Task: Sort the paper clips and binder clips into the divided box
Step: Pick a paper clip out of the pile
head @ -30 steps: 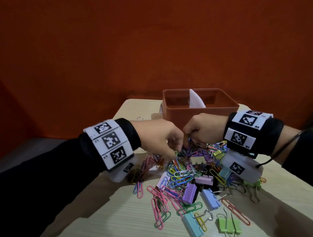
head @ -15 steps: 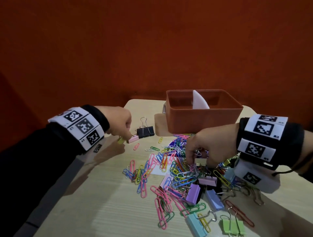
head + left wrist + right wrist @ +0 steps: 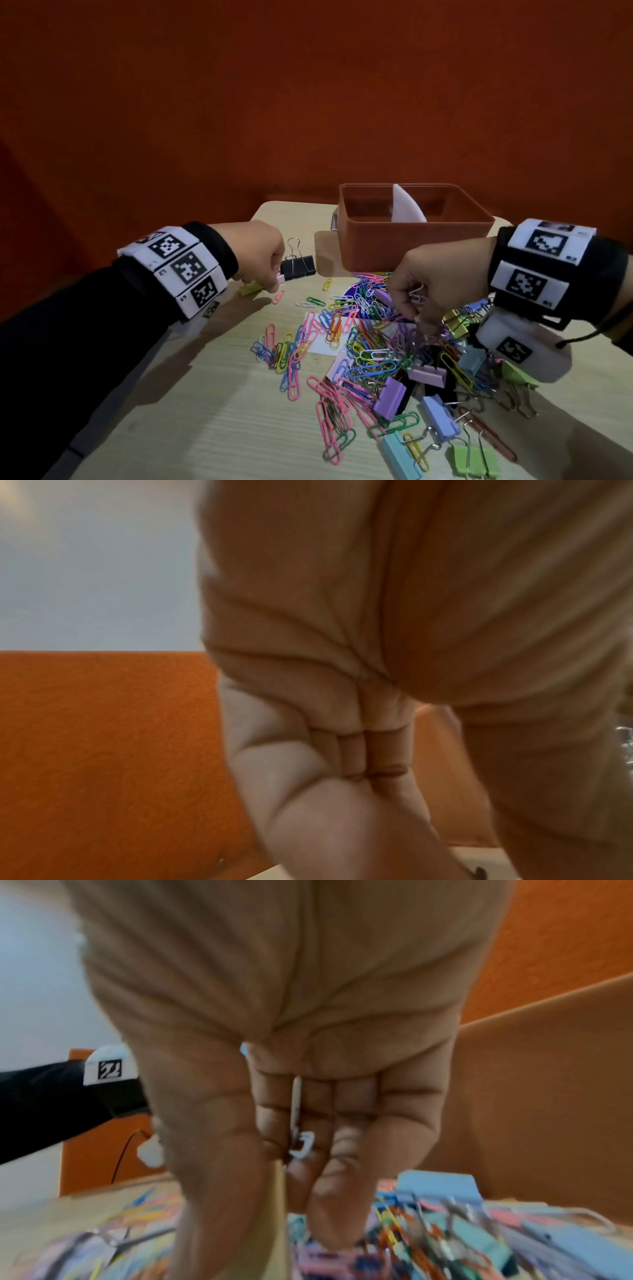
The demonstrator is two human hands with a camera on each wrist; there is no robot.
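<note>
The worktop (image 3: pixel 212 428), a light wood-grain surface, carries all items. At its 12 o'clock edge stands the divided box (image 3: pixel 411 246), orange, with a white partition (image 3: pixel 406 209) splitting it into a left and a right compartment; what lies inside either cannot be made out.

From the centre toward 4 o'clock spreads a heap of paper clips (image 3: pixel 363 346) in mixed colours, tangled with pastel binder clips (image 3: pixel 390 397) in purple, blue, green and pink. A smaller group of paper clips lies just off the heap at 9 o'clock of it.

The left hand (image 3: pixel 260 253) is at 10 o'clock on the worktop, well apart from the heap. Its fingers are curled down with the tips together on a small pink binder clip (image 3: pixel 281 278), which touches the worktop. A yellow-green clip (image 3: pixel 250 289) lies just beside that hand, and a black binder clip (image 3: pixel 298 267) with wire handles raised stands at 3 o'clock of it, near the box's left corner. The left wrist view shows fingers folded to the palm.

The right hand (image 3: pixel 438 284) hangs over the heap at 2 o'clock, in front of the box. Its fingers are curled, with a white paper clip (image 3: pixel 301 1144) caught between them; its fingertips (image 3: pixel 337 1229) reach down into the heap.
</note>
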